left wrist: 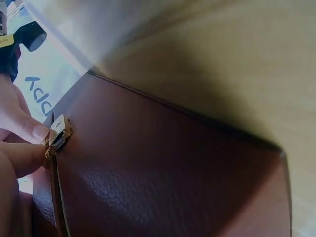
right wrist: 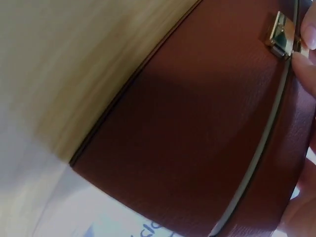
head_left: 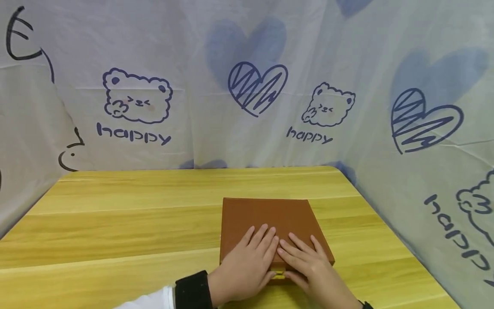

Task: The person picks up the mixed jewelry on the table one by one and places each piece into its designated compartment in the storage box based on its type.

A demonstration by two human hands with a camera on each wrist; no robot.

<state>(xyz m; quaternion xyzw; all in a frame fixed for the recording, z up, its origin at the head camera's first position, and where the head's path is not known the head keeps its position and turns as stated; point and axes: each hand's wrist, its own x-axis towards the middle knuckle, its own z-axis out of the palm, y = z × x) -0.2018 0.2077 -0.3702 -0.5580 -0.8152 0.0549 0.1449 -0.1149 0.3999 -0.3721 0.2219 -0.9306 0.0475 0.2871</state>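
A brown leather-look box [head_left: 266,210] lies on the table with its lid down. A gold metal clasp [head_left: 278,275] sits at the middle of its near side. My left hand [head_left: 247,264] rests on the lid's left part, fingers straight and pointing away. My right hand [head_left: 314,266] lies on the right part in the same way. Both thumbs reach down to the near edge beside the clasp. In the left wrist view, thumb tips touch or nearly touch the clasp [left wrist: 60,131]. The right wrist view has the clasp [right wrist: 280,35] with a pale seam [right wrist: 252,168] running along the lid.
The box stands on a yellow wood-grain table [head_left: 115,223], right of its middle. White cloth [head_left: 200,51] printed with hearts and bears hangs behind the table and along its sides. A black band [head_left: 193,289] wraps the left wrist.
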